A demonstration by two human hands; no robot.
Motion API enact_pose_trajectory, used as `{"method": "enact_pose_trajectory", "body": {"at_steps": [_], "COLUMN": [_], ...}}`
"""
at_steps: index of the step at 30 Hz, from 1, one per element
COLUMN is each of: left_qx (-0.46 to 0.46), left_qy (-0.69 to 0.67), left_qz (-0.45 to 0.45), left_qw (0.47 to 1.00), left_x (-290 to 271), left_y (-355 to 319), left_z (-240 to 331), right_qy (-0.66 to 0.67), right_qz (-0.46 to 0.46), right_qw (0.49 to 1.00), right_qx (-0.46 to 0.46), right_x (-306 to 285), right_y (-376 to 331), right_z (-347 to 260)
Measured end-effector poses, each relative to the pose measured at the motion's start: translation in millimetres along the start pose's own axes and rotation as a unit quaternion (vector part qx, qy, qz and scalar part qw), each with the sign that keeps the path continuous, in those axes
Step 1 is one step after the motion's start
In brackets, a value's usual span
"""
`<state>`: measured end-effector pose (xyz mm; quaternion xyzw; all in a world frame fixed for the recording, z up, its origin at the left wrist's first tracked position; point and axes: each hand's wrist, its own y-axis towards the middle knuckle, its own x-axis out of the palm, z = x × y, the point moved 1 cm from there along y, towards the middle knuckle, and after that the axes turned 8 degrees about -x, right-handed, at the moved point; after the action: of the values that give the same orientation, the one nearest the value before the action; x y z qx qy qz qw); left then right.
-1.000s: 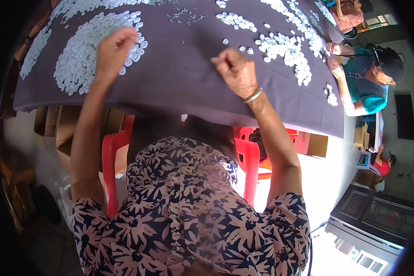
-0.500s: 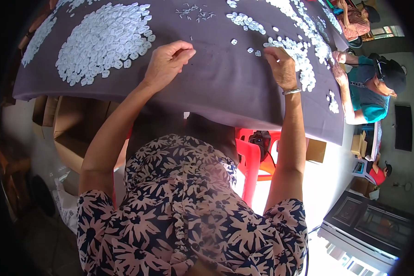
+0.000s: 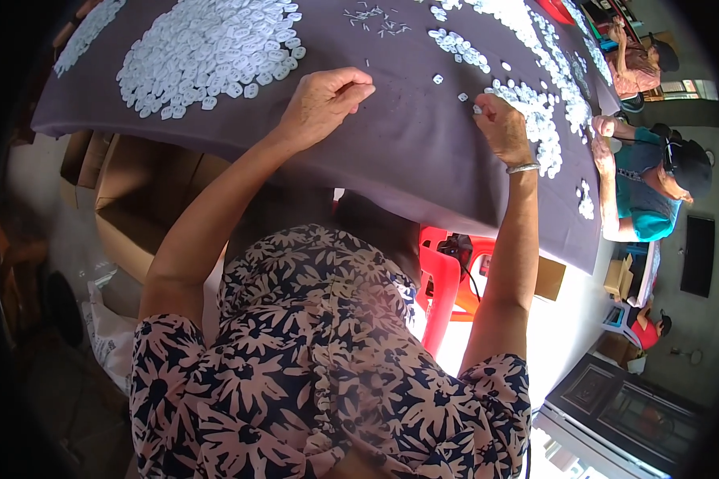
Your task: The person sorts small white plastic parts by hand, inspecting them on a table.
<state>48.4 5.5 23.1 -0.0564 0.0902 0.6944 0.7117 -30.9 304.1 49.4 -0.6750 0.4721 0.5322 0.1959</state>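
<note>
My left hand [image 3: 325,109] is raised over the near part of the cloth-covered table [image 3: 399,156], thumb and forefinger pinched together. Whatever may be between those fingertips is too small to make out. Farther right, my right hand [image 3: 505,134], with a bracelet at the wrist, has its fingers curled around a small white plastic piece [image 3: 477,109] at the fingertips. Two similar loose pieces, one of them a small white piece [image 3: 463,96], lie just left of it. A single thin pin [image 3: 367,62] rests beyond my left hand.
A big heap of white pieces [image 3: 212,56] covers the table's left side. Scattered thin pins [image 3: 379,20] lie at the far middle, and more white pieces [image 3: 535,112] spread at right. A co-worker [image 3: 643,176] sits at the right edge. Below stand a cardboard box [image 3: 128,199] and red chair [image 3: 439,279].
The view has shifted, so the table appears farther right. One of the loose white pieces near my right hand is now at its fingertips. My left hand stays pinched.
</note>
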Motion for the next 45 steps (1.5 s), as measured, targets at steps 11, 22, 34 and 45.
{"method": "enact_pose_trajectory", "body": {"at_steps": [11,22,34,45], "left_qx": [0.017,0.085,0.065,0.066], "left_qy": [0.019,-0.045,-0.09,-0.064], "left_qz": [0.004,0.027,0.097,0.084], "left_qw": [1.0,0.995,0.989,0.992], "left_x": [-0.7,-1.6,-10.5,-9.9], "left_y": [1.0,2.8,9.8,9.8], "left_z": [-5.2,-10.8,-15.7,-18.1], "right_qy": [0.194,0.563,0.568,0.458], "right_qz": [0.114,0.038,0.035,0.012], "right_qw": [0.974,0.822,0.822,0.889], "right_qx": [0.004,0.071,0.032,-0.002], "right_x": [10.1,42.4,85.3,85.5], "right_y": [12.7,33.4,46.3,47.6], "right_z": [-25.8,-91.4,-136.4,-125.3]}}
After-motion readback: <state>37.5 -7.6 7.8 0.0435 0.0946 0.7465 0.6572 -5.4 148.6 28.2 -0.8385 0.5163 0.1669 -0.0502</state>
